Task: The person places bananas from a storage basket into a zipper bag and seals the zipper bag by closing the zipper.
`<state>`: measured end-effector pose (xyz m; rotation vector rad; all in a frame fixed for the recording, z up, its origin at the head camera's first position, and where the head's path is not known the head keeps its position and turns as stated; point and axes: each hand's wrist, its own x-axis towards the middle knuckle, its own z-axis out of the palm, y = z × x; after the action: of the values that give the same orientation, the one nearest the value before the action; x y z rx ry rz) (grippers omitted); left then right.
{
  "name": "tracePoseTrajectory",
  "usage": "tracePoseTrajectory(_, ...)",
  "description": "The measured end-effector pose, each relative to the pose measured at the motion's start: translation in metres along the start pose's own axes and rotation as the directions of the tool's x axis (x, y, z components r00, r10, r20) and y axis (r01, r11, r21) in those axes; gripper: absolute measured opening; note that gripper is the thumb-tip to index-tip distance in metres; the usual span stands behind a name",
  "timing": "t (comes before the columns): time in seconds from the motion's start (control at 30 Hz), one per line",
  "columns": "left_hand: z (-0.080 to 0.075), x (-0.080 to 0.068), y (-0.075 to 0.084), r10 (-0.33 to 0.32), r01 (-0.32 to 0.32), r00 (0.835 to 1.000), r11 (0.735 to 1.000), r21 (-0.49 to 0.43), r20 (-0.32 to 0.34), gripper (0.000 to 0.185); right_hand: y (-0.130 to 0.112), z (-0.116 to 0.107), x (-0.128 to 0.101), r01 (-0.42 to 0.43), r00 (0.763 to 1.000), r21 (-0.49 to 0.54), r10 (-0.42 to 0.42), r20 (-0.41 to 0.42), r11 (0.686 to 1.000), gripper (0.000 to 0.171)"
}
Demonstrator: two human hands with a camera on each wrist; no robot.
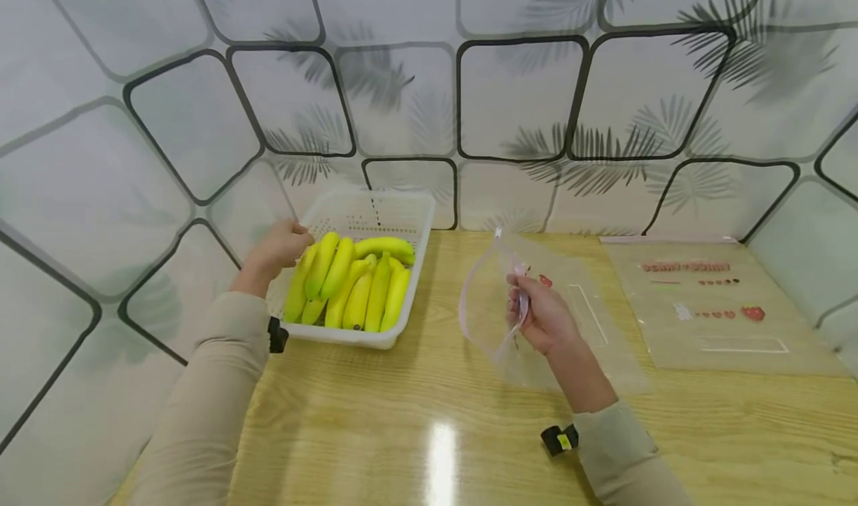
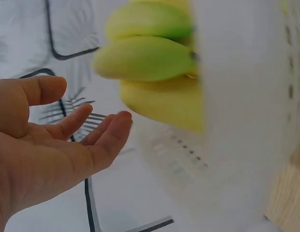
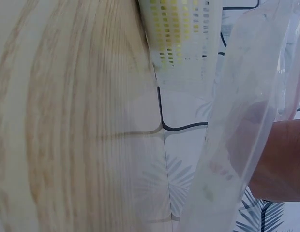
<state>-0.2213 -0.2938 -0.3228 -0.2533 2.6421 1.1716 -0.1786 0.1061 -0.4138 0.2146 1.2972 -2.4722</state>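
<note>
Several yellow-green bananas [image 1: 360, 290] lie in a white perforated plastic basket [image 1: 424, 267]. My left hand [image 1: 280, 247] is over the basket's left side, beside the bananas. The left wrist view shows that hand's fingers [image 2: 109, 145] loosely extended and spread from the thumb, with a gap to the bananas [image 2: 145, 58]. To the right, my right hand [image 1: 546, 316] grips the pink zip edge of a clear zip bag [image 1: 596, 334]. The bag's mouth gapes toward the basket. In the right wrist view the clear film [image 3: 227, 130] covers part of that hand.
A second clear zip bag [image 1: 724, 342] with red printing lies flat at the far right of the wooden table [image 1: 375, 416]. A patterned white cloth [image 1: 523, 96] stands behind and along the table's sides.
</note>
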Motion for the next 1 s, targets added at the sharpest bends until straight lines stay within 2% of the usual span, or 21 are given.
tracePoseTrajectory(0.1, 0.003, 0.002, -0.007, -0.027, 0.026, 1.000, 0.996, 0.082, 0.015, 0.063, 0.003, 0.000, 0.001, -0.003, 1.000, -0.013, 0.004, 0.004, 1.000, 0.027)
tracePoseTrajectory(0.27, 0.006, 0.003, -0.011, -0.074, 0.064, 0.995, 0.989, 0.134, 0.071, 0.073, 0.005, 0.001, 0.001, -0.007, 1.000, -0.020, 0.007, 0.008, 1.000, 0.028)
tracePoseTrajectory(0.5, 0.006, 0.011, -0.010, -0.090, 0.048, 0.978, 0.975, 0.216, 0.189, 0.087, 0.002, 0.000, 0.000, 0.003, 1.000, -0.020, -0.003, 0.001, 1.000, 0.028)
tracePoseTrajectory(0.73, -0.001, 0.011, -0.017, -0.102, 0.018, 0.954, 0.959, 0.283, 0.283, 0.093, 0.002, -0.001, 0.001, 0.001, 1.000, -0.020, -0.001, 0.002, 1.000, 0.028)
tracePoseTrajectory(0.83, -0.002, 0.012, -0.020, -0.094, 0.003, 0.950, 0.957, 0.291, 0.297, 0.093, 0.002, -0.002, 0.001, -0.003, 1.000, -0.016, 0.003, 0.002, 1.000, 0.028)
tracePoseTrajectory(1.0, 0.000, 0.013, -0.025, -0.056, -0.016, 0.960, 0.967, 0.253, 0.275, 0.096, 0.002, -0.002, 0.001, -0.005, 1.000, -0.018, 0.005, -0.004, 1.000, 0.028)
